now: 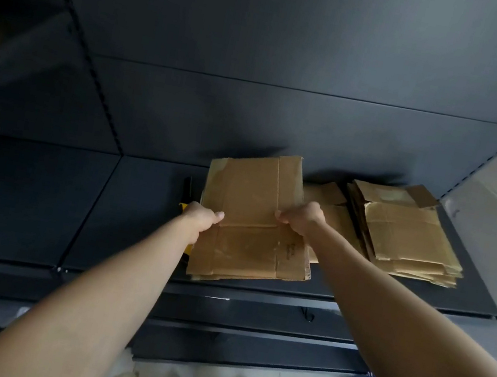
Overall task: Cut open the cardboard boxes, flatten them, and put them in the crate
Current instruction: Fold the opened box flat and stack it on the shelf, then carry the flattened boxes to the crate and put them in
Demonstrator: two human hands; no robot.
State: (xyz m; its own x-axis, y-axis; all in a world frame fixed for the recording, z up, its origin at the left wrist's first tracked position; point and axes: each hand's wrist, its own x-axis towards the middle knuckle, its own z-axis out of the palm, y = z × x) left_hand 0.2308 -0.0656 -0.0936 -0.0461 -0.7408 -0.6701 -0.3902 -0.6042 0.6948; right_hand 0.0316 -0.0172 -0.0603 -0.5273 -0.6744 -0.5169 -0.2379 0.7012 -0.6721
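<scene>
One box [253,189] between left hand [200,218], right hand [301,217]

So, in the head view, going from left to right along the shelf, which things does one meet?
black and yellow cutter → left hand → flattened box, gripped by both hands → right hand → stack of flattened boxes

Both my arms reach forward, bare and nearly straight, drawing closer together toward the grips. My left grip [202,218] curls round the left edge of the cardboard [250,188], thumb on top pointing right. My right grip [301,217] clasps the right edge, thumb on top pointing left, fingers hidden underneath. The right sits a little farther out than the left.
</scene>
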